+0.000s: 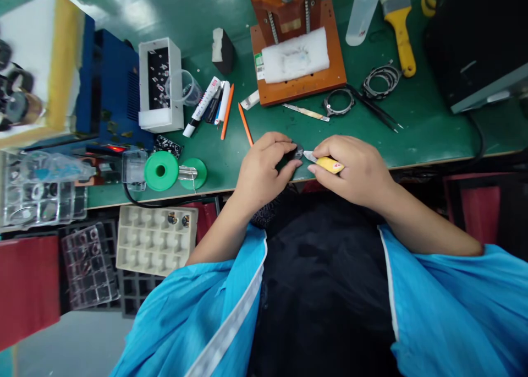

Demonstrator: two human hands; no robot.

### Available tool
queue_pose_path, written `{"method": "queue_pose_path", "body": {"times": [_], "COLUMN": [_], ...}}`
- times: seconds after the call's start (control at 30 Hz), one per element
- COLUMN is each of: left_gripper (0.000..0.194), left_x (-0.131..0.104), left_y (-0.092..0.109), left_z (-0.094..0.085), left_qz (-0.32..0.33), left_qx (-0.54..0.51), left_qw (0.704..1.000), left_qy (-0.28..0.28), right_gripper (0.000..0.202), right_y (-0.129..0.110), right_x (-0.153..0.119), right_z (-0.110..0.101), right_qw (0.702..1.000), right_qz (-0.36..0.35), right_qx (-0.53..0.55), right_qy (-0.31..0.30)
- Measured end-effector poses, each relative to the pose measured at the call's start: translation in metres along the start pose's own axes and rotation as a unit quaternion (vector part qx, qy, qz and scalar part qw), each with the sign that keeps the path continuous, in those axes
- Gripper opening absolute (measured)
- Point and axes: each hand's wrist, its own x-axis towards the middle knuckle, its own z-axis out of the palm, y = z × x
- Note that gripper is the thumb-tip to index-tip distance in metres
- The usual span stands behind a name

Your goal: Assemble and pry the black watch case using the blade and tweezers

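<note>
So the left hand is curled palm-down at the near edge of the green bench, thumb and fingertips pinched on a small dark part. Right hand comes in from the right, fingers wrapped snugly round a yellow-handled blade, its tip pointing left, right beside the part. Both forearms angle inward.

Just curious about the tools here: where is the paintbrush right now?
In the head view, the paintbrush lies on the green bench at the upper right, just right of the translucent bottle.
</note>
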Motion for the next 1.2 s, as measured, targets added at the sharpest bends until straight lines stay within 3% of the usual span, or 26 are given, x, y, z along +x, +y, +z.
{"method": "queue_pose_path", "body": {"times": [0.53,0.8,1.2], "left_gripper": [0.023,0.019,0.014], "left_x": [-0.003,-0.003,-0.003], "left_y": [0.005,0.004,0.008], "left_z": [0.007,0.009,0.011], "left_qz": [0.044,0.058,0.069], "left_qx": [0.080,0.089,0.128], "left_qw": [0.995,0.993,0.987], "left_qy": [0.034,0.044,0.064], "right_gripper": [0.009,0.011,0.012], "right_y": [-0.003,-0.003,-0.005], "right_x": [-0.002,-0.003,-0.003], "right_z": [0.003,0.007,0.011], "right_qw": [0.999,0.998,0.997], "right_qz": [-0.003,-0.048,-0.055], "right_qx": [-0.034,-0.032,-0.047], "right_qy": [-0.019,-0.022,0.000]}}
